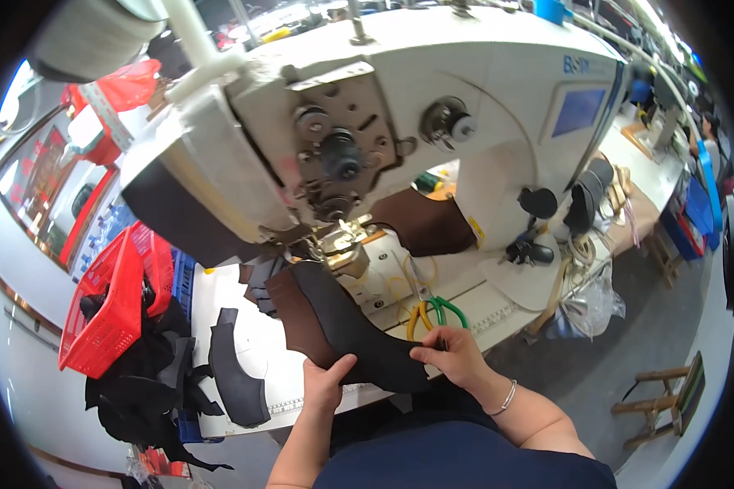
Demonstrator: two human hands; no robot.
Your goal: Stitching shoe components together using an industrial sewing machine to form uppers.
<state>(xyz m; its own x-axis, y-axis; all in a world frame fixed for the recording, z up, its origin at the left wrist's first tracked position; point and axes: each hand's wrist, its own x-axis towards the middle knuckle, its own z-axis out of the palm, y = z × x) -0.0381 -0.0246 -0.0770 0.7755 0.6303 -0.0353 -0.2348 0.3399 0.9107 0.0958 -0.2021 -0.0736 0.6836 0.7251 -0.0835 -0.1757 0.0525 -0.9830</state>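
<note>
A curved black piece of sheet material [347, 318], shaped like part of a shoe upper, is stretched between my hands, with a brown piece [296, 314] along its left side. Its far end reaches the needle area of a white sewing machine [342, 248]. My left hand [324, 383] grips the near left edge, thumb on top and fingers hidden underneath. At the right end, my right hand [457, 354] pinches the black edge. Just beyond that hand, scissors [436, 310] with green and yellow handles lie on the machine bed.
Another black cut piece [236, 367] lies on the white table at left. A red basket [106, 301] stands further left above hanging black scraps [139, 399]. Brown material [424, 222] rests behind the needle. A wooden stool [665, 399] stands on the floor at right.
</note>
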